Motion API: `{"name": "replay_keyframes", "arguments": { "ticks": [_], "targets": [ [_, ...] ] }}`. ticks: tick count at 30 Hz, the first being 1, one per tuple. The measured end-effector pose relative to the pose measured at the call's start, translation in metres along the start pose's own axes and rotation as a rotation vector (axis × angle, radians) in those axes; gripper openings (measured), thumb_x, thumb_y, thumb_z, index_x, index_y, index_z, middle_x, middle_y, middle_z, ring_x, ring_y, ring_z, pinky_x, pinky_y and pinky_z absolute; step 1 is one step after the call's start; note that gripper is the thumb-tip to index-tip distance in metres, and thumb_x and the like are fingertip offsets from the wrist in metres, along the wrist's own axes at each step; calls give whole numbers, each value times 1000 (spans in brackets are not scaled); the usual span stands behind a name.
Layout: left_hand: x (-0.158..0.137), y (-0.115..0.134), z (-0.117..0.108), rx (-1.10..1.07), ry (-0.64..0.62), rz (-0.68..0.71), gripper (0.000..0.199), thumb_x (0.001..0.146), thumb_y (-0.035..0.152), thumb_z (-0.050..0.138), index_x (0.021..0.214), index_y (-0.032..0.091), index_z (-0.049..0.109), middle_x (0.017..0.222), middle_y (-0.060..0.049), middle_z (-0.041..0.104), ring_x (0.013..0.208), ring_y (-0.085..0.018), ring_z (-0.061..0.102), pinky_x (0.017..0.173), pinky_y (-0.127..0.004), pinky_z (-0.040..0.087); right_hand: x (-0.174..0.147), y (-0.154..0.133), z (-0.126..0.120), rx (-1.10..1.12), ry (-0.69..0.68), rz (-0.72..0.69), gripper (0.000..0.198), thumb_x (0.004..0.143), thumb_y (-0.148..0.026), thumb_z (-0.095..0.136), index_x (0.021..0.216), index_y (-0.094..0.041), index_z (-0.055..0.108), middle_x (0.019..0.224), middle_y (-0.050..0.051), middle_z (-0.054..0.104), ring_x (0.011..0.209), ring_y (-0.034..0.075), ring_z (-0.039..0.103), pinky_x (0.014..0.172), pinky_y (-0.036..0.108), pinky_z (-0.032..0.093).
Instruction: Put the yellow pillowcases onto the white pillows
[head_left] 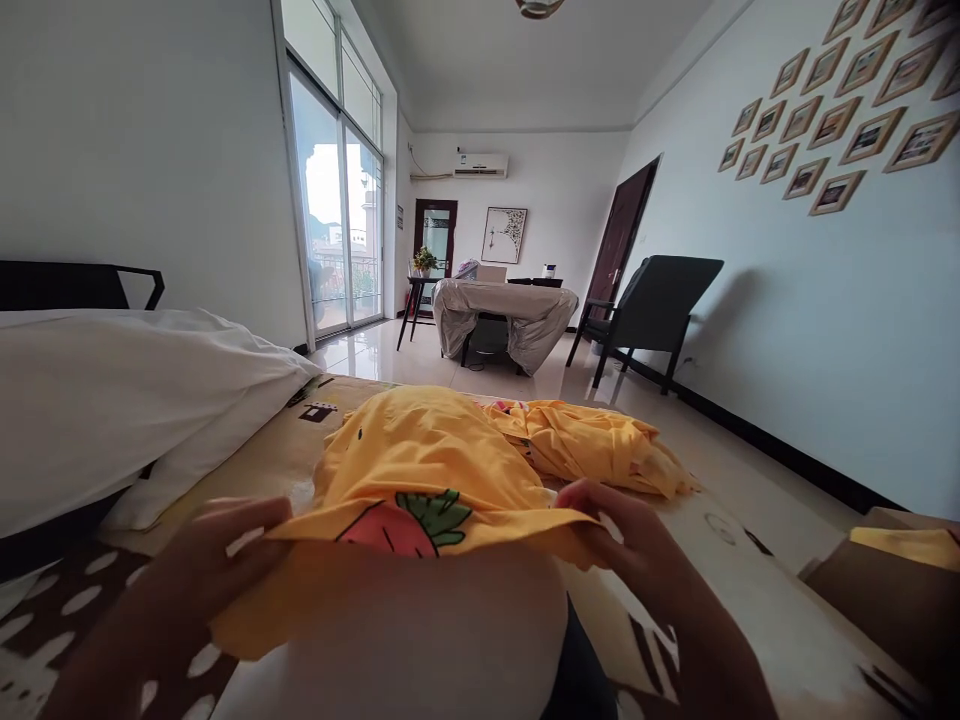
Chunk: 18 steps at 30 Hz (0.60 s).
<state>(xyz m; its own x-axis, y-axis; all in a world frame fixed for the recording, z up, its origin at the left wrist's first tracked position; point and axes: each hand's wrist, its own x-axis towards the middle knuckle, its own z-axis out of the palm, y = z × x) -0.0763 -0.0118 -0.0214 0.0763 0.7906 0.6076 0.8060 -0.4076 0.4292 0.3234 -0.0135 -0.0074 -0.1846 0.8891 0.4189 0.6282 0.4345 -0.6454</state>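
Observation:
A yellow cloth [427,455] with a red and green vegetable print lies bulging on the bedding in front of me. My left hand [244,545] pinches its near edge at the left. At the right, the same edge is held between the thumb and fingers of my right hand [611,525]. Between the hands the edge is stretched nearly straight. Below it is a smooth white surface [427,630]; I cannot tell whether it is a pillow or clothing. Just beyond my right hand lies a second, crumpled yellow cloth [600,445].
White bedding [135,400] is heaped at the left on the patterned bed cover [735,570]. An open cardboard box [877,580] with yellow cloth stands at the right. Farther off are a dark chair [652,305] and a plastic-covered piece of furniture [502,300].

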Motion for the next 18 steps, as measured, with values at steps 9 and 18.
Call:
{"name": "replay_keyframes", "arguments": {
  "ticks": [9, 18],
  "targets": [
    [14, -34, -9, 236, -211, -184, 27, 77, 46, 40, 71, 26, 57, 50, 8, 55, 46, -13, 48, 50, -21, 33, 6, 34, -17, -264, -154, 174, 22, 74, -35, 51, 69, -19, 65, 70, 4, 64, 67, 17, 55, 61, 27, 42],
    [28, -48, 11, 593, 264, 211, 29, 82, 31, 44, 70, 27, 70, 73, -3, 65, 72, -19, 59, 71, -35, 29, 21, 55, 4, -499, 262, 199, 28, 74, -39, 53, 71, -22, 74, 75, 7, 67, 72, 22, 62, 65, 32, 42]
  ]
}}
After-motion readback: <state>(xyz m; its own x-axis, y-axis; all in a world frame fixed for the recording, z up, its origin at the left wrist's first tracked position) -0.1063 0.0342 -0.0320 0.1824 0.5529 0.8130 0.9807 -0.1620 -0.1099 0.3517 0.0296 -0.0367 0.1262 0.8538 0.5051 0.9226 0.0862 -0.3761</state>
